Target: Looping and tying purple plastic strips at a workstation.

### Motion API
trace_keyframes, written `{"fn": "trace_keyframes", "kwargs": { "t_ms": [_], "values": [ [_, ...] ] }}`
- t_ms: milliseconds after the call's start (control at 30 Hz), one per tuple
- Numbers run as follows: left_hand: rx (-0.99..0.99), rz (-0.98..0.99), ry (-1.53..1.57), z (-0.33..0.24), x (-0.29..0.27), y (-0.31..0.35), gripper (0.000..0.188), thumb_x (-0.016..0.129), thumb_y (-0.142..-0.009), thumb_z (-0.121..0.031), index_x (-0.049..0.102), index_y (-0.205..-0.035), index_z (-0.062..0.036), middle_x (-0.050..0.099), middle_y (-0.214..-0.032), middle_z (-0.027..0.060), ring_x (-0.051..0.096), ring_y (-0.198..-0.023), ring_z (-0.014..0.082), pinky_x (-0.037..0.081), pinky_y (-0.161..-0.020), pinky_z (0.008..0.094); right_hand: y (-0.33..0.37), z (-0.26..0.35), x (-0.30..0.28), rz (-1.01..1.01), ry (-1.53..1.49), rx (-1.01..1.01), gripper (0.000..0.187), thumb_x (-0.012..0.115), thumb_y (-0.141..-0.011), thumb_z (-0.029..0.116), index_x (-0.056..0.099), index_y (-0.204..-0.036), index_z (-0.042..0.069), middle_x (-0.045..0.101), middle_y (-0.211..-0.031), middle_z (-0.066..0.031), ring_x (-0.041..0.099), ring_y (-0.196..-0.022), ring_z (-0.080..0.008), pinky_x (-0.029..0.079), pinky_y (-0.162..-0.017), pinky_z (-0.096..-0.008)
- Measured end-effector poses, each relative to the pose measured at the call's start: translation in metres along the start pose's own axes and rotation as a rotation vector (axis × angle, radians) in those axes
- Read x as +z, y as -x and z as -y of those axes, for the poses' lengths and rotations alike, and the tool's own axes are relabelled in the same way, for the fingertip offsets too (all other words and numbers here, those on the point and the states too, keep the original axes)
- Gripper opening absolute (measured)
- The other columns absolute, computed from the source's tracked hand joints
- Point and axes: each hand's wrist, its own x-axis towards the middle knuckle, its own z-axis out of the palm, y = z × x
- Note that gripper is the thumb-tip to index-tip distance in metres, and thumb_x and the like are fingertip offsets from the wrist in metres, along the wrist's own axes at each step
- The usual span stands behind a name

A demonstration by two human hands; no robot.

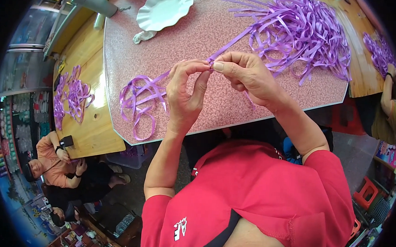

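One wide fisheye view looks steeply down from the wearer's head, close above a red short-sleeved shirt (257,188), and faces forward over the near edge of a pink speckled desk (225,110) with clipped corners. The bare left hand (186,85) and bare right hand (248,77) are near, just above centre; the desk's left edge bows outward.

The left forearm (166,155) extends toward the far side; the right forearm (299,123) slants far and left. The left hand (180,88) curls thumb (201,83) and forefinger (193,67) into a loop, tips pinching; the right hand (251,75) pinches just beside it.
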Motion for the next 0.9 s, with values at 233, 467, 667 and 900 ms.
{"fn": "trace_keyframes", "kwargs": {
  "t_ms": [233, 467, 667, 900],
  "values": [
    [-0.071, 0.01, 0.035, -0.001, 0.004, 0.002, 0.01, 0.068, -0.09, -0.006, 0.062, -0.097, -0.0052, 0.068, -0.099, 0.0111, 0.063, -0.098, 0.027, 0.044, -0.092, 0.038, 0.006, 0.004, -0.003, -0.021, 0.407, -0.185, 0.018, 0.069, -0.093, 0.015, 0.07, -0.104, 0.001, 0.05, -0.075, 0.0071, 0.042, -0.064, -0.0014, 0.034, -0.056, -0.019],
    [0.058, 0.023, -0.105, -0.001, 0.008, 0.002, 0.01, 0.066, -0.089, -0.008, 0.06, -0.097, -0.0051, 0.067, -0.097, 0.0114, 0.064, -0.095, 0.0279, 0.039, -0.099, 0.0441, 0.013, 0.01, 0.001, -0.092, 0.698, -0.523, 0.013, 0.075, -0.087, 0.006, 0.075, -0.1, 0.006, 0.051, -0.076, 0.0026, 0.045, -0.068, -0.0052, 0.036, -0.058, -0.0225],
    [0.054, 0.046, -0.087, -0.001, 0.011, 0.005, 0.01, 0.065, -0.089, -0.007, 0.059, -0.097, -0.0057, 0.067, -0.096, 0.0101, 0.064, -0.095, 0.0273, 0.039, -0.1, 0.0447, 0.015, 0.022, -0.007, -0.022, 0.855, -0.615, 0.015, 0.075, -0.085, 0.004, 0.076, -0.099, 0.005, 0.057, -0.076, -0.0021, 0.053, -0.071, -0.0115, 0.042, -0.061, -0.0253],
    [0.003, 0.051, -0.072, -0.006, 0.018, 0.011, 0.011, 0.066, -0.091, -0.01, 0.059, -0.098, -0.0055, 0.067, -0.095, 0.009, 0.064, -0.093, 0.0284, 0.039, -0.099, 0.0445, 0.021, 0.027, -0.002, -0.006, 0.803, -0.386, 0.012, 0.068, -0.089, 0.001, 0.069, -0.1, -0.002, 0.06, -0.08, 0.0005, 0.052, -0.071, -0.0046, 0.042, -0.061, -0.0217]
  ]
}}
